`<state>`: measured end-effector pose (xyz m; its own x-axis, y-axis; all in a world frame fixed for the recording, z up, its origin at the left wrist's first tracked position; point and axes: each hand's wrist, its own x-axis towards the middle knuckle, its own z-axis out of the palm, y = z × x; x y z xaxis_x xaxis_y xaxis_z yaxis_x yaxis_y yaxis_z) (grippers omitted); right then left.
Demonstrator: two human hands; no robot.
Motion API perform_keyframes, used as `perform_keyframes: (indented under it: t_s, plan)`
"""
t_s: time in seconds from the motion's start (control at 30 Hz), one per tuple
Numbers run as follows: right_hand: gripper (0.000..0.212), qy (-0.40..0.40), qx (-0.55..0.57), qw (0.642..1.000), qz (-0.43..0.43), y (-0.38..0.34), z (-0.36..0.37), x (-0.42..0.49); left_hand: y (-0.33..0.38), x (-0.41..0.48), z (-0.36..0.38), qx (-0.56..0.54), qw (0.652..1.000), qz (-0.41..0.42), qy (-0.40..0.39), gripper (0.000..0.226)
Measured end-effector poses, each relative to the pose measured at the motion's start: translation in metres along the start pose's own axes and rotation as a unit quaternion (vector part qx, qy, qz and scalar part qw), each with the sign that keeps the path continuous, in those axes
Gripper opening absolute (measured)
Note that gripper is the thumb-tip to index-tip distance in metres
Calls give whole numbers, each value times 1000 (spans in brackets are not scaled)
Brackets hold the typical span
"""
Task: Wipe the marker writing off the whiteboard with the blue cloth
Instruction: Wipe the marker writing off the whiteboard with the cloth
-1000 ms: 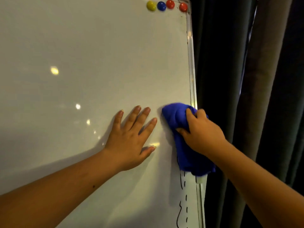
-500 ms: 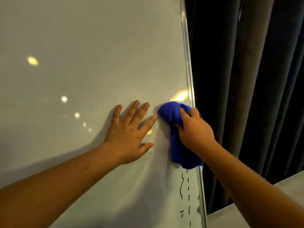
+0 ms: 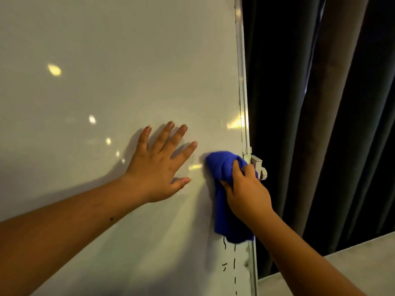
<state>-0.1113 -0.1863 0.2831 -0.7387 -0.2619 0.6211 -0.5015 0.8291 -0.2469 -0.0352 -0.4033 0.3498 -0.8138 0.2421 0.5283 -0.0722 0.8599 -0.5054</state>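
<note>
Whiteboard point(image 3: 106, 50): it stood upright and filled most of the view, its white face bare over the upper and middle part and dotted with small reflections of lamps.
Right edge of the board: a pale metal frame point(image 3: 241, 82) ran down it, with a small bracket point(image 3: 257, 165) sticking out just beside the cloth.
Left hand point(image 3: 158, 169): it lay flat on the board, palm against the surface, fingers spread wide and pointing up and to the right; it held nothing.
Right hand point(image 3: 245, 191): it was curled around the blue cloth, fingers bent over the bunched top, pressing the cloth to the board close to the right edge.
Blue cloth point(image 3: 224, 199): bunched into a wad at the top under the fingers, the rest hung down in a loose fold along the right edge, touching the board.
Marker writing point(image 3: 234, 263): thin black strokes remained just below the cloth's hanging end, near the lower right corner of the board; a wavy line, a dashed vertical line and a small mark beside them. What they spelled I could not tell.
Smudge point(image 3: 246, 261): a faint grey smear sat against the frame next to the dashes.
Curtains point(image 3: 320, 124): dark, heavy folds hung just beyond the right edge of the board.
</note>
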Motion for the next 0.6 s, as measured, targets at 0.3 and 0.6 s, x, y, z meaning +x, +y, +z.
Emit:
perform_keyframes:
  t_s: [0.3,0.6]
  plan:
    - [62,-41,9,998,-49,10,27,-43,16,16,-7,-1,1000,-18,-5,80]
    - [54,23,23,999,-28,8,3,4,33,8,1,13,999,-29,-20,78]
